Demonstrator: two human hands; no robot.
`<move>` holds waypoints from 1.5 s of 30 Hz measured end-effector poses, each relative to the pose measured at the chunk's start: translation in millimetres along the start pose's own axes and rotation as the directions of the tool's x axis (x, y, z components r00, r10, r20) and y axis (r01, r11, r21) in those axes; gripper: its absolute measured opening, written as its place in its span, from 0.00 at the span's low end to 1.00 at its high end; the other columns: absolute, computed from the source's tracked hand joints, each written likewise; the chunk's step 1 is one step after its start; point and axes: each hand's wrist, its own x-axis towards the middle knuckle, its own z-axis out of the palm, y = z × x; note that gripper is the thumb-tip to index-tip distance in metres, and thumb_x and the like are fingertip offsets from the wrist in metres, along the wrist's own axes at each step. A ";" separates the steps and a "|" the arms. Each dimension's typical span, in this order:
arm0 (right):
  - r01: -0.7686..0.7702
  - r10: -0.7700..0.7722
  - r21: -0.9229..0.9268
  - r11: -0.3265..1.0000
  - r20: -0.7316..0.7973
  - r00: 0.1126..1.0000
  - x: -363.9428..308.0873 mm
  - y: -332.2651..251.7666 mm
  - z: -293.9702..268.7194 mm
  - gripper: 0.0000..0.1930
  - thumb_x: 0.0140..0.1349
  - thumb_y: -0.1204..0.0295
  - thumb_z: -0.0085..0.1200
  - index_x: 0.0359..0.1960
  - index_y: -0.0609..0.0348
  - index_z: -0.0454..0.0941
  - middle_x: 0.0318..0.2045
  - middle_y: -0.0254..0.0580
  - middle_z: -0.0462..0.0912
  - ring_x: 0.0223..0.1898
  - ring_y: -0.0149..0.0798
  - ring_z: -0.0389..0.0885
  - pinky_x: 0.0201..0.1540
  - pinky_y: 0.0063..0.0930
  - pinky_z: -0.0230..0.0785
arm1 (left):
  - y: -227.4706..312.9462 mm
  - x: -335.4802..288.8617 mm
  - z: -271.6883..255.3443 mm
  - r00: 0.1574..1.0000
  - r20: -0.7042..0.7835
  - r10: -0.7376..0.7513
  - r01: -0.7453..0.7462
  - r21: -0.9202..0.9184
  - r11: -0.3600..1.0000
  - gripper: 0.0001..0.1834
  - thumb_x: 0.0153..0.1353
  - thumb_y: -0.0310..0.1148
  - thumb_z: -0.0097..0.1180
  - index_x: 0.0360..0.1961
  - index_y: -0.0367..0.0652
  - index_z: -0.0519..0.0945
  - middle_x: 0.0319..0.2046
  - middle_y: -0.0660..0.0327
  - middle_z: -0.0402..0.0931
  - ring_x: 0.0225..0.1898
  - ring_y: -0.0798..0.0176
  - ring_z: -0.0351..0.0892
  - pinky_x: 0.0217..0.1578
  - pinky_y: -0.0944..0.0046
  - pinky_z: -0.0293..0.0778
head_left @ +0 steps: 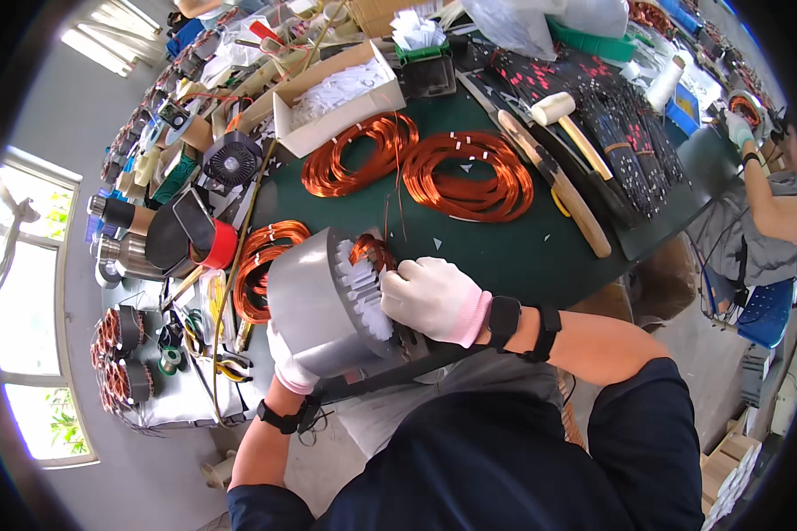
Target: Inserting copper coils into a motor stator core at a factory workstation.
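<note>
A grey cylindrical motor stator lies on its side at the table's near edge, its open end facing right. White slot liners stick out around that end, and a bundle of copper wire shows at its upper rim. My left hand, in a white glove, grips the stator's lower left side; its fingers are mostly hidden behind the metal. At the open end, my gloved right hand has its fingers curled closed beside the liners. What they pinch is hidden.
Copper wire coils lie on the green tabletop beyond the stator. A white mallet and a wooden tool lie at right. A carton of white slips stands behind. Phone, pliers and wound stators are at left. A co-worker's hand shows far right.
</note>
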 end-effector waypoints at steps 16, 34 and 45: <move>-0.365 0.391 -0.496 0.788 -0.055 0.919 10.7 180.0 -38.0 0.09 0.70 0.68 0.51 0.37 0.51 0.84 0.39 0.43 0.84 0.43 0.48 0.86 0.42 0.43 0.80 | 33.6 -50.0 -7.4 0.797 0.001 0.604 -0.397 0.754 0.523 0.23 0.58 0.16 0.61 0.56 0.37 0.82 0.40 0.56 0.78 0.39 0.62 0.79 0.44 0.64 0.77; 0.057 0.029 0.466 0.883 -0.174 0.984 46.6 -41.3 -182.7 0.06 0.65 0.77 0.62 0.41 0.62 0.78 0.26 0.45 0.79 0.25 0.39 0.78 0.32 0.31 0.71 | 215.3 -17.7 96.5 0.347 0.429 0.834 -0.753 0.657 -0.025 0.41 0.46 0.24 0.73 0.65 0.40 0.74 0.58 0.50 0.77 0.59 0.45 0.76 0.65 0.48 0.66; 0.158 0.025 0.307 0.939 -0.519 0.855 31.9 -33.9 -192.1 0.07 0.58 0.84 0.65 0.38 0.65 0.83 0.30 0.41 0.85 0.27 0.28 0.83 0.32 0.22 0.74 | 220.8 -46.4 104.8 0.774 0.075 0.629 -0.623 0.270 0.735 0.06 0.60 0.23 0.70 0.38 0.35 0.86 0.27 0.66 0.84 0.27 0.77 0.78 0.30 0.74 0.73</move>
